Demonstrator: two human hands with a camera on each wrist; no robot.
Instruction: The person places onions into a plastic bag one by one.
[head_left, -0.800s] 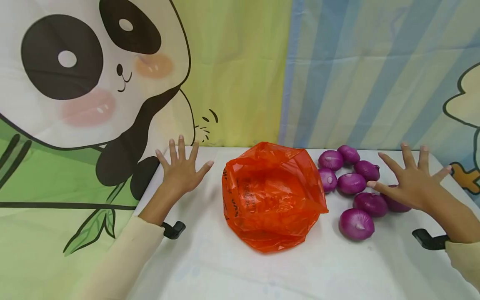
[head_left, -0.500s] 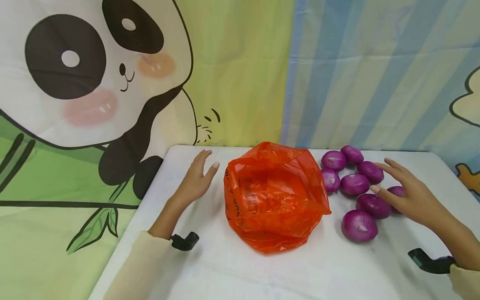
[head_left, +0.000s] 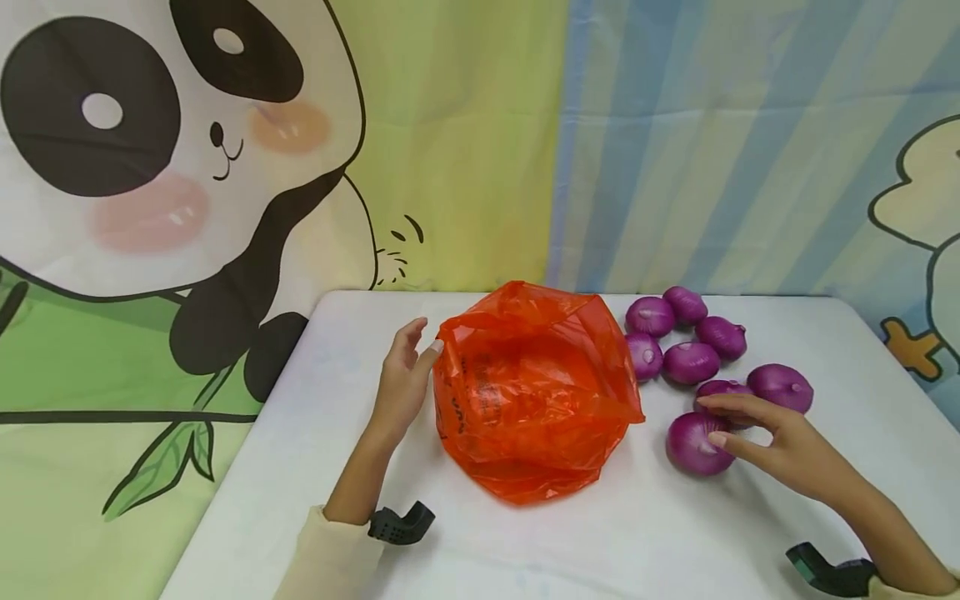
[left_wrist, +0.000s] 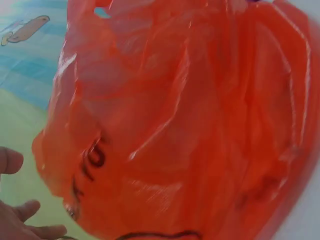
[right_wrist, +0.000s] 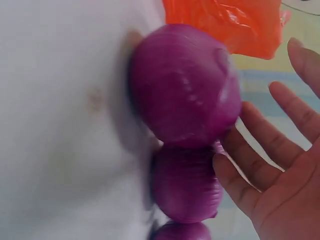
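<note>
An orange-red plastic bag (head_left: 536,400) with black print stands with its mouth spread wide at mid-table. My left hand (head_left: 401,383) is at the bag's left rim, thumb tip right at the edge. In the left wrist view its fingers (left_wrist: 30,212) are apart, beside the printed bag wall (left_wrist: 150,120). My right hand (head_left: 795,446) hovers over the nearest red onion (head_left: 693,444), thumb and fingers spread. The right wrist view shows that onion (right_wrist: 185,85) just beyond the fingertips, above a second onion (right_wrist: 186,182).
More red onions (head_left: 690,363) lie in a loose group right of the bag, towards the back. One onion (head_left: 780,387) sits beyond the right hand. A printed cloth (head_left: 465,150) with a panda hangs behind the white table (head_left: 525,550).
Both hands came down from a spread-fingered pose. My left hand moved right to the bag's rim; my right hand moved left and nearer, to the closest onion. Bag and onions stayed put.
</note>
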